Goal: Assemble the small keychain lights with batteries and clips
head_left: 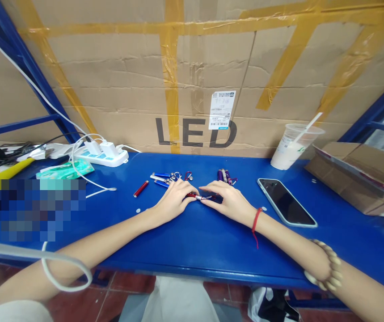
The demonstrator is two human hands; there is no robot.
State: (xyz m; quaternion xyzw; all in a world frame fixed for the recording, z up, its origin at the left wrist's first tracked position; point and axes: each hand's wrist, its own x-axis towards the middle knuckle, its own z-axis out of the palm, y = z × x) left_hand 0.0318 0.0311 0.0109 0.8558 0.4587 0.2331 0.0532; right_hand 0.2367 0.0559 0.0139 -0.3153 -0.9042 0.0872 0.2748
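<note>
My left hand (175,199) pinches one end of a slim red and silver keychain flashlight (198,197) just above the blue table. From the other side, the thumb and fingers of my right hand (228,200) close on its silver end. Behind my left hand lies a loose group of blue and silver keychain flashlights (161,175), partly hidden by the fingers, with a red carabiner clip (188,175) nearby. A separate red tube (141,188) rests to the left. Beyond my right hand, several purple and silver keychain flashlights (224,175) lie together.
A phone (287,202) lies on the blue table (178,250) at right. Behind it stand a drink cup with a straw (290,147) and an open cardboard box (356,179). A power strip (106,156), white cables and a green packet (66,169) occupy the left.
</note>
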